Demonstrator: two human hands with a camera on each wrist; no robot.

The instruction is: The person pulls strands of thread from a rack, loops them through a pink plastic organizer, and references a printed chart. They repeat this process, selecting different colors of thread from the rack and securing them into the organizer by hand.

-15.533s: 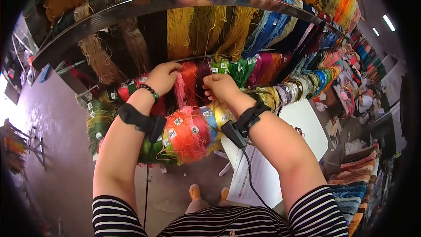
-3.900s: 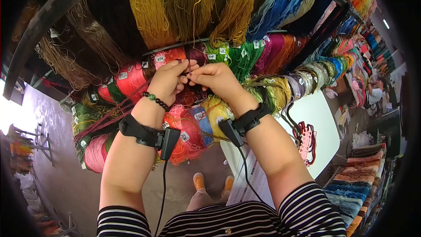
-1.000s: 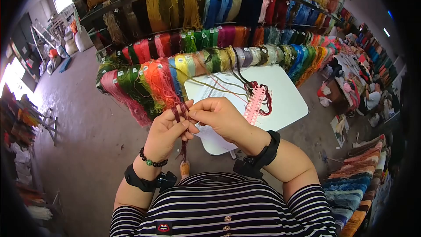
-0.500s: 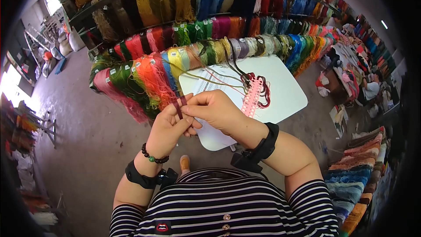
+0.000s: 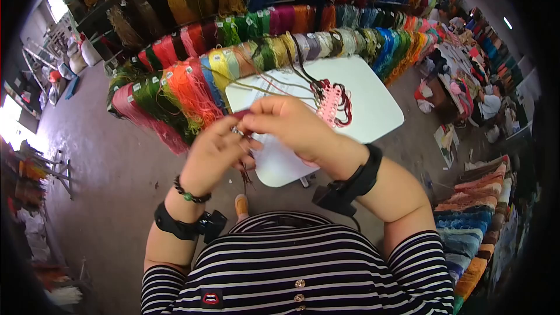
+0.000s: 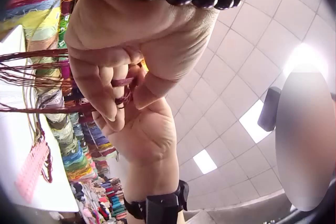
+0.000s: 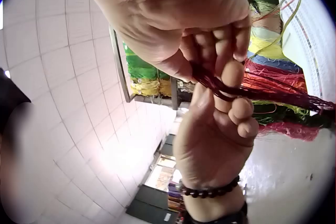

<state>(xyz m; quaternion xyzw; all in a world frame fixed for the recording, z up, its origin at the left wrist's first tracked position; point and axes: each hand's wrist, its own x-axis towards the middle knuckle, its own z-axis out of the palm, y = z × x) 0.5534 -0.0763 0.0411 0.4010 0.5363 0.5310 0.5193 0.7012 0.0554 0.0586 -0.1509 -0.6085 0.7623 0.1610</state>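
A small hank of maroon thread [image 7: 273, 97] runs between my two hands, in front of my body. In the head view my left hand [image 5: 211, 154], with a dark bead bracelet at its wrist, is blurred. Its bent fingers hold the hank, which crosses over them in the right wrist view. My right hand [image 5: 291, 127] pinches the same thread between thumb and fingers, close against the left fingertips. Maroon loops [image 6: 123, 82] show between the fingers in the left wrist view, and loose ends hang below the hands in the head view.
Beyond the hands stands a white tabletop [image 5: 373, 102] bearing printed sheets and a pink holed card [image 5: 331, 104] strung with dark threads. Labelled thread skeins [image 5: 189, 84] hang along rails behind it. More folded skeins [image 5: 469, 216] lie at the right. Grey floor [image 5: 128, 157] spreads left.
Earlier the hands worked at the hanging skeins; the person has since stepped back with the maroon hank. Over the last second, both hands rise slightly and the hank shifts across the left fingers.
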